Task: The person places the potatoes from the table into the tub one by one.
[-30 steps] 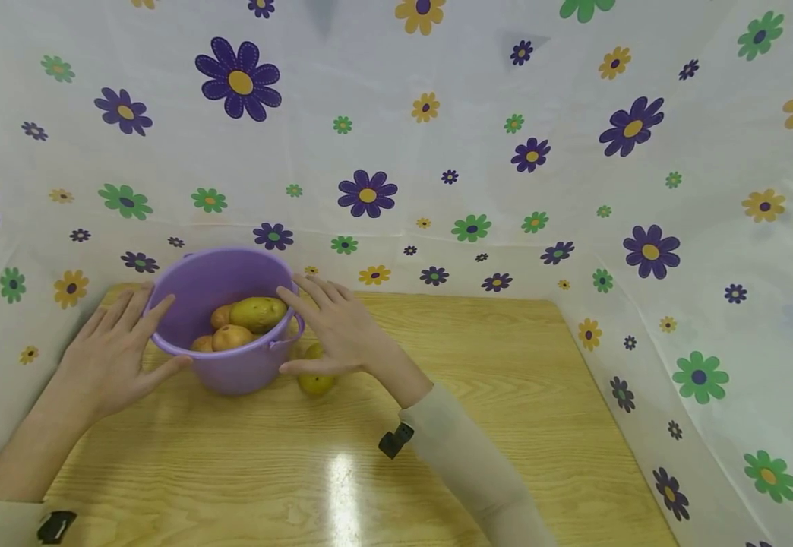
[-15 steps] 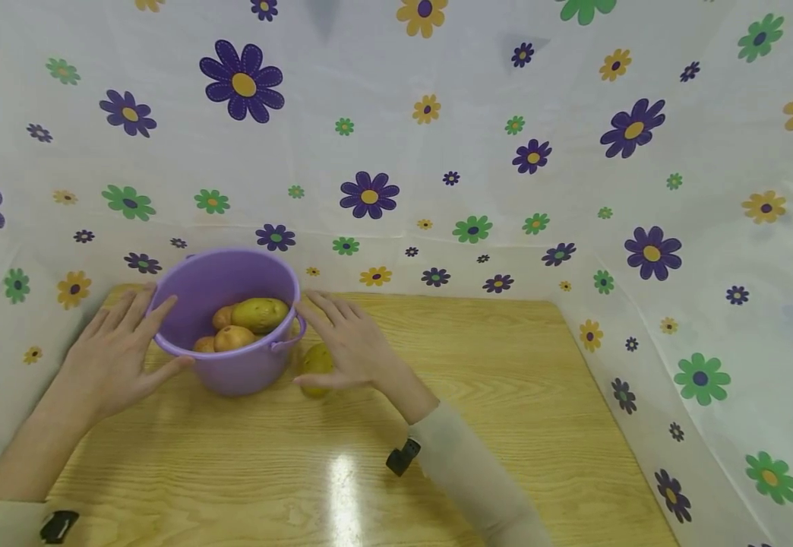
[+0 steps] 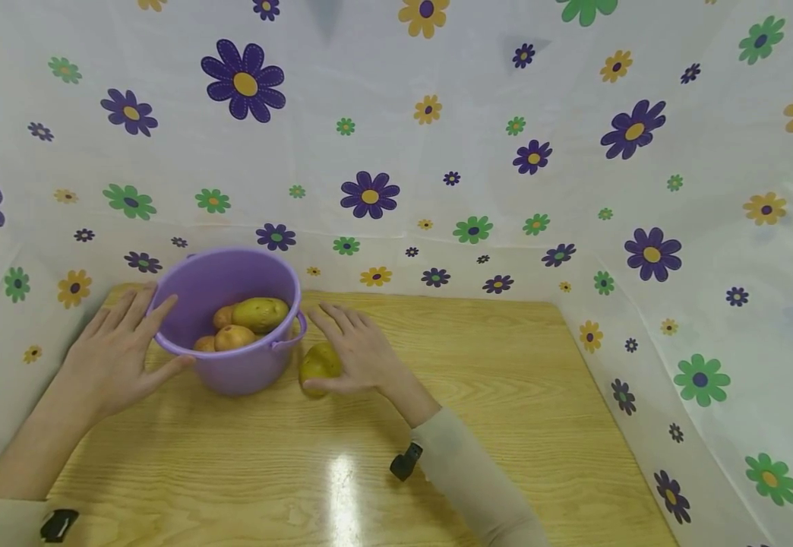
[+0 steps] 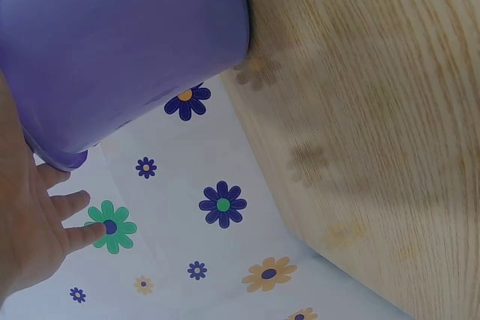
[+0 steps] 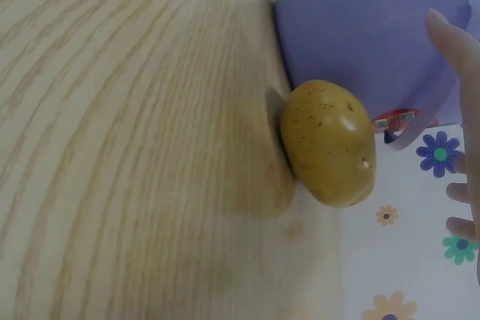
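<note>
A purple bucket (image 3: 239,374) with a side handle stands on the table at the left, several potatoes (image 3: 260,314) lying in its bottom. My left hand (image 3: 112,353) is spread at the bucket's left rim, thumb and fingers straight. In the left wrist view its fingertips reach past the rim. One more potato (image 5: 330,144) lies on the table just right of the bucket. Over that potato hovers my right hand (image 3: 362,349), fingers spread and holding nothing. The right wrist view shows a space between this hand and the potato.
The wood-grain table (image 3: 492,395) extends to the right and front. A white cloth (image 3: 314,137) printed with flowers hangs behind and along both sides. A red label (image 5: 401,120) shows on the bucket's side.
My right hand has drawn back from the bucket's rim to the right, uncovering more of the loose potato. My left hand and the bucket have stayed in place.
</note>
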A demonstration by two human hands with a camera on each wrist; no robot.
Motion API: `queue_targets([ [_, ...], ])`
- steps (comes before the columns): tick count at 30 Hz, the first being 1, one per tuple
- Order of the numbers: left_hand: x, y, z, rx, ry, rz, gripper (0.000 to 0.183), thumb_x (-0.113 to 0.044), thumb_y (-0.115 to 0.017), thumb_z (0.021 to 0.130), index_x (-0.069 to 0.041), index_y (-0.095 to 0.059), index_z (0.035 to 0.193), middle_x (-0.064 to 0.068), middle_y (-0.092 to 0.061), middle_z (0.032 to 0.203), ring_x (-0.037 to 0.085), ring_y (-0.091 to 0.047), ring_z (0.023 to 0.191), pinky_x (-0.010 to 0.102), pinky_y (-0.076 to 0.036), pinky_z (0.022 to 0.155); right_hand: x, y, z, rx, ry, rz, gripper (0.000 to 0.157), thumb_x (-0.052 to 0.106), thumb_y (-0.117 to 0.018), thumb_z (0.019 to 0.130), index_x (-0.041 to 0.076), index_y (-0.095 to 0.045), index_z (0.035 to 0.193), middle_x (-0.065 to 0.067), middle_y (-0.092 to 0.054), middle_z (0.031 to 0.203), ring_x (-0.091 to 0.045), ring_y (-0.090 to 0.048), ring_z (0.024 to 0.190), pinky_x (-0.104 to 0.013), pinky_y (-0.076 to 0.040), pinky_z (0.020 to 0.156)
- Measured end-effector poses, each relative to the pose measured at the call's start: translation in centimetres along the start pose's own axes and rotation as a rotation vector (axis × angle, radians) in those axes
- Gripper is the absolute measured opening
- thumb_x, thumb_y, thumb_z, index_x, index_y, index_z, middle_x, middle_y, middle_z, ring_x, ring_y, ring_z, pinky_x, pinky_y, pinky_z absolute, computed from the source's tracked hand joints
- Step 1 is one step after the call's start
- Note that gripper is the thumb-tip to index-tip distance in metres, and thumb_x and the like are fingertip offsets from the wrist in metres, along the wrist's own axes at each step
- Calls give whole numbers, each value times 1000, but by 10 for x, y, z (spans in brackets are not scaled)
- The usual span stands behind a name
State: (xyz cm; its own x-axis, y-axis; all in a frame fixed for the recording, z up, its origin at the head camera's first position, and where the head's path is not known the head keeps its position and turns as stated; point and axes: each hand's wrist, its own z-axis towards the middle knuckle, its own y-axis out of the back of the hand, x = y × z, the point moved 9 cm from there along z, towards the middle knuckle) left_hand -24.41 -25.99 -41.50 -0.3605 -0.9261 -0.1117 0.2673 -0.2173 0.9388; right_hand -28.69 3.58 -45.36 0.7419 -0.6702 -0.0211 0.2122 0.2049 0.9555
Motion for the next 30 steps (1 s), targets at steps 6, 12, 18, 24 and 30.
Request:
queue_targets([
  [6, 0, 0, 0, 1, 1, -1, 100, -66, -66, 92, -7, -33, 165, 23, -19, 176, 50, -26, 159, 74, -28, 120, -2, -18, -3, 81, -5, 8, 116, 83, -61, 84, 18, -19, 170, -15, -35, 172, -35, -42, 156, -54, -45, 123],
  [12, 0, 0, 1, 11, 1, 1, 99, -66, -65, 93, -7, -32, 165, 23, -18, 176, 51, -26, 159, 74, -29, 120, -3, -36, -4, 115, 26, -50, 115, 86, -56, 85, 14, -23, 169, -15, -37, 171, -33, -43, 155, -49, -42, 126],
  [18, 1, -1, 1, 6, 0, -2, 99, -66, -66, 93, -6, -33, 165, 24, -19, 176, 51, -26, 159, 73, -28, 120, -5, -46, -7, 140, 21, -69, 116, 87, -55, 85, 15, -21, 169, -14, -39, 169, -30, -45, 154, -46, -42, 126],
  [24, 1, -1, 0, 9, 3, 0, 99, -66, -65, 93, -7, -32, 165, 23, -17, 176, 51, -24, 160, 74, -27, 122, -5, -58, -10, 192, 20, -88, 112, 86, -52, 88, 17, -19, 170, -13, -36, 171, -30, -43, 155, -47, -43, 125],
  [30, 1, -2, 0, 13, 5, -1, 99, -67, -64, 94, -8, -30, 166, 23, -15, 177, 51, -23, 160, 73, -26, 122, -5, -66, -11, 238, 22, -76, 111, 86, -50, 89, 19, -15, 171, -11, -32, 173, -30, -41, 156, -46, -42, 126],
])
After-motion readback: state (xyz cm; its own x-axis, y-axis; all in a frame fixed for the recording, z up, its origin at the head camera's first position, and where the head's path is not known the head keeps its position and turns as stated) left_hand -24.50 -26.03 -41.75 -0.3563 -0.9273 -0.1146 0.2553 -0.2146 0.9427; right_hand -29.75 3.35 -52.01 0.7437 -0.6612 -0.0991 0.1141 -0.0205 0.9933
